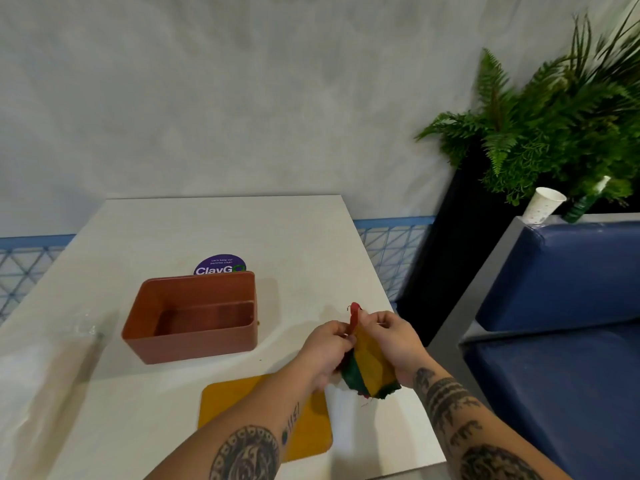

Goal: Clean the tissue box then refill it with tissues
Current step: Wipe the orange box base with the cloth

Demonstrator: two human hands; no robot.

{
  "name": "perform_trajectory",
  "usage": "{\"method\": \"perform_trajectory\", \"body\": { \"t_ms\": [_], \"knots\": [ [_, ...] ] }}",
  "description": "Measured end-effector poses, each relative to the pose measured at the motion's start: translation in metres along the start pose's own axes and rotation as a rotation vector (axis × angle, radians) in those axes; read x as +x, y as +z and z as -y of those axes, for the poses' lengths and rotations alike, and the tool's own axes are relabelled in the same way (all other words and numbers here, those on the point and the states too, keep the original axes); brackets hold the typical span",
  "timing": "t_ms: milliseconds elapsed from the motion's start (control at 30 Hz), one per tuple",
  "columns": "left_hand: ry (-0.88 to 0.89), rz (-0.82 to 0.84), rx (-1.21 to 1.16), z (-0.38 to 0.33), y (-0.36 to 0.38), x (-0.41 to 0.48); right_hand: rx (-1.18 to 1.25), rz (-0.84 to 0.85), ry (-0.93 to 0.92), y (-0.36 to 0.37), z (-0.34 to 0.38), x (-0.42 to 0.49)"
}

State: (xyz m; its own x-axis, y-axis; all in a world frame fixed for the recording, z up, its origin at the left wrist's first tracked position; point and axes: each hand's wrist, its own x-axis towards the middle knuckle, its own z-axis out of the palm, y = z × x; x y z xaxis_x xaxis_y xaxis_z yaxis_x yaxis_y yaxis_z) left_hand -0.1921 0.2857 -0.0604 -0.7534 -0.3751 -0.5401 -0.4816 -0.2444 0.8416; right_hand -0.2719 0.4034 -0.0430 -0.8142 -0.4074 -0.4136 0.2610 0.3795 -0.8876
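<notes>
A yellow-green-red cloth [370, 367] is pinched by the left hand [327, 351] and right hand [394, 337]. It should be opened flat before the brown plastic box [194, 344] is wiped.

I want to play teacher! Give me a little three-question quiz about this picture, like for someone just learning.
1. True or false: the open reddish-brown plastic box has tissues inside.
2. How many hands hold the yellow-green-red cloth? A none, B one, C two.
3. Fill in the gap: the round purple sticker lies on the white table just ____ the box, on its far side.

Key: 1 false, the box is empty. 2 C, the left hand and the right hand both pinch it. 3 behind.
</notes>
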Motion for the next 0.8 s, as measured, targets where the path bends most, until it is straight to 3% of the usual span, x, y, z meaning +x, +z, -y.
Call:
{"method": "perform_trajectory", "body": {
  "t_ms": [133,267,400,567,800],
  "knots": [
    [0.07,-0.041,0.141,-0.007,0.008,0.003,0.176,0.101,0.166,-0.003,-0.002,0.007],
    [0.066,-0.05,0.189,-0.007,0.007,0.009,0.19,0.207,0.191,-0.016,-0.006,0.015],
    [0.075,-0.214,0.203,0.0,0.004,0.019,-0.127,0.021,0.101,-0.016,-0.009,0.025],
    [0.228,-0.383,0.366,0.003,0.004,0.024,-0.39,-0.27,-0.066,-0.009,-0.018,0.042],
    [0.43,-0.382,0.79,0.016,0.0,0.027,-0.512,-0.298,-0.265,0.003,-0.026,0.04]
  ]
}}
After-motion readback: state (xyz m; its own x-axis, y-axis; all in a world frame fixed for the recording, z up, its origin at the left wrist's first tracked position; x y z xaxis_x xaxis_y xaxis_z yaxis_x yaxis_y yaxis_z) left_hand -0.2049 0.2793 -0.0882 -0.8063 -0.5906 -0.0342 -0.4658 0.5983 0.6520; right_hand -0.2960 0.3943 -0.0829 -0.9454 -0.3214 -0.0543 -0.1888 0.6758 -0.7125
